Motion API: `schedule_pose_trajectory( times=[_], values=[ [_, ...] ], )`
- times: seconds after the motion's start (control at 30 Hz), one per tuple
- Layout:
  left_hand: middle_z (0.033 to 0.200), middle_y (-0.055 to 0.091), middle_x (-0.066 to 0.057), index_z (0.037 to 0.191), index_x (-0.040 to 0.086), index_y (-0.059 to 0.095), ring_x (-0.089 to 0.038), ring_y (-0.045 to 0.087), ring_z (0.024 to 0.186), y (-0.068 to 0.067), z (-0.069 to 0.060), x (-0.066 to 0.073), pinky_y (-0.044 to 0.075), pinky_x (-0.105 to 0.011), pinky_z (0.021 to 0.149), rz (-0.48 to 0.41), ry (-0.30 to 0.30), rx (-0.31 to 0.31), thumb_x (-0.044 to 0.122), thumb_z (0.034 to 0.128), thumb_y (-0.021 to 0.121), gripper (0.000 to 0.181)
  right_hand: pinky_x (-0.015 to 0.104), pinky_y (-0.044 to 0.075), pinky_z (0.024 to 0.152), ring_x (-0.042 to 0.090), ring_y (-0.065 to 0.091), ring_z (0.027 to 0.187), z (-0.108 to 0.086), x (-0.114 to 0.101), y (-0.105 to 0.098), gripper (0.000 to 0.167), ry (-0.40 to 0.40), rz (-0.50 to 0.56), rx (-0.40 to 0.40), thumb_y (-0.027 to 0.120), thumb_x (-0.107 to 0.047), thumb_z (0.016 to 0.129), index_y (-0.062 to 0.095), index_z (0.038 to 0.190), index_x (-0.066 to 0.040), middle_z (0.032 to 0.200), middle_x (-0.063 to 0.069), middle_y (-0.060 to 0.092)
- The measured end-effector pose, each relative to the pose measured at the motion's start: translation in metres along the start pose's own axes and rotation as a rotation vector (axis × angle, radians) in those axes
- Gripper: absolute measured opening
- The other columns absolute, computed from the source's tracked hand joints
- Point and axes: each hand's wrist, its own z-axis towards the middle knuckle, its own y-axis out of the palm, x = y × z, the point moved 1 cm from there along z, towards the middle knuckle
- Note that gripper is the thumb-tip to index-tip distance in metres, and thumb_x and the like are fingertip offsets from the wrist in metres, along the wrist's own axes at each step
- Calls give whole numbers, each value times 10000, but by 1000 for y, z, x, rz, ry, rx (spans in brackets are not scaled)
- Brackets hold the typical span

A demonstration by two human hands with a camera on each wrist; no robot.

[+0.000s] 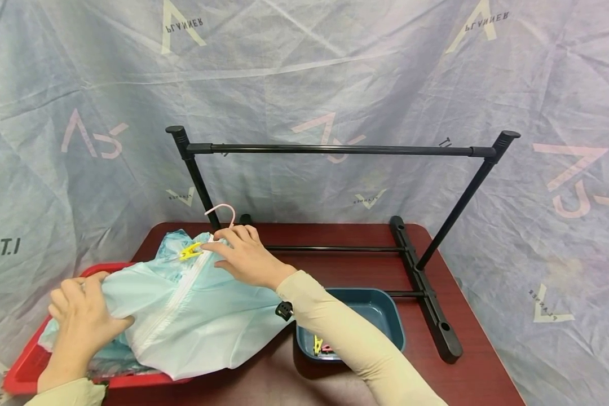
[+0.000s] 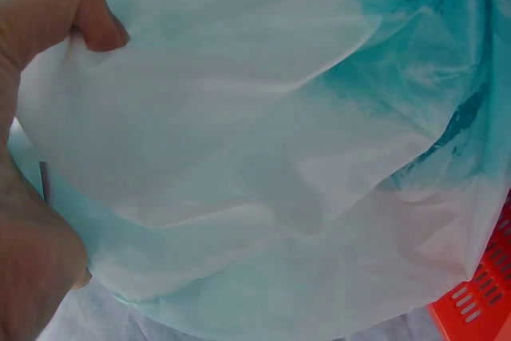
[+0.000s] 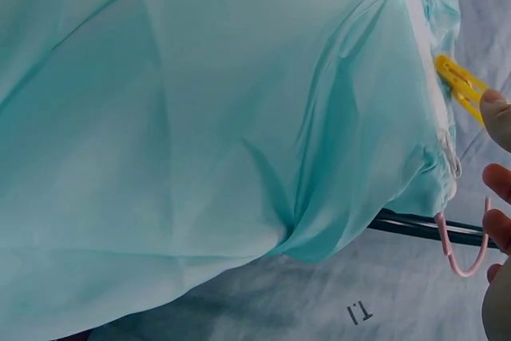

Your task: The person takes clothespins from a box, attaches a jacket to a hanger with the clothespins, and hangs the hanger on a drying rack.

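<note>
Our left hand pinches the coat; our right hand is loose. The hanger looks in, not yet on the far bar.

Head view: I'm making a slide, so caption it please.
Left hand and right hand at a light-blue fabric garment bearing a yellow plastic clip, near a black tubular rack.

On my feed, the head camera looked forward and down from the wearer's head, far enough back to take in the tabletop and the whole upper bar of the black rack. The left wrist camera faced the pale blue garment closely, catching the red basket at lower right. My right wrist view, also near, ran roughly upside down, sharing the pink hook and yellow clip with the head view.
</note>
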Motion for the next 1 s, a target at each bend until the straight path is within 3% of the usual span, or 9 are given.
schedule_pose_trajectory(
  times=[0.3, 1.0],
  values=[
    [997, 286, -372, 1132, -111, 410, -568, 216, 889, -2, -1, 1, 153, -603, 663, -5, -16, -20, 43, 364, 859, 903, 394, 285, 1010, 220, 399, 1169, -8, 6, 2, 472, -13, 1, 2, 644, -308, 978, 519, 1423, -218, 1358, 21, 479],
    [994, 287, -371, 1139, -108, 408, -571, 216, 901, -2, -2, 1, 153, -599, 661, -5, -11, -19, 46, 374, 854, 899, 373, 295, 993, 220, 411, 1153, -27, 18, 3, 463, -56, 6, 34, 684, -282, 953, 540, 1376, -160, 1341, 48, 492]
  ],
)
